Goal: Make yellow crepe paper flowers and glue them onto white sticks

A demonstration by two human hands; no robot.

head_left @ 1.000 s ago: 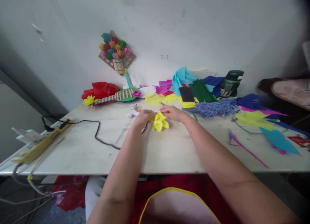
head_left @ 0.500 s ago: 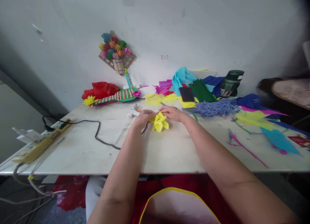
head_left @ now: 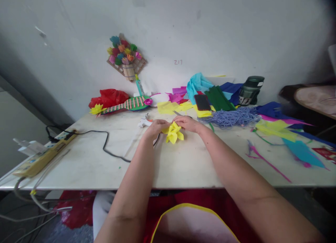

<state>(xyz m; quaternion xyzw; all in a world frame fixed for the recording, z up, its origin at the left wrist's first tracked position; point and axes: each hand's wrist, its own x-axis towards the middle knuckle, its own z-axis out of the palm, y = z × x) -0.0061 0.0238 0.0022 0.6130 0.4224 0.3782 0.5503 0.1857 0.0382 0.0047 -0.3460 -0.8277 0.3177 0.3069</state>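
A yellow paper flower (head_left: 174, 133) with pointed petals is held between my two hands above the middle of the table. My left hand (head_left: 157, 128) grips it from the left side, fingers closed at its base. From the right, my right hand (head_left: 187, 123) pinches the back of the flower; the fingertips are partly hidden by petals. Just behind my right hand, the metal tip of what look like scissors (head_left: 177, 113) shows. To the left of my left hand lies a white glue gun (head_left: 145, 122), its black cord running left across the table.
A yellow power strip (head_left: 44, 153) lies at the left edge. Behind stand a green paper-covered guitar shape (head_left: 136, 103) and a red plastic bag (head_left: 110, 97). Right are a phone (head_left: 202, 102), crepe paper (head_left: 220, 98), purple-blue yarn (head_left: 231, 117) and a dark bottle (head_left: 251, 90).
The yellow flower has shifted and turned very slightly to the right in my fingers. Both hands stay in nearly the same place.
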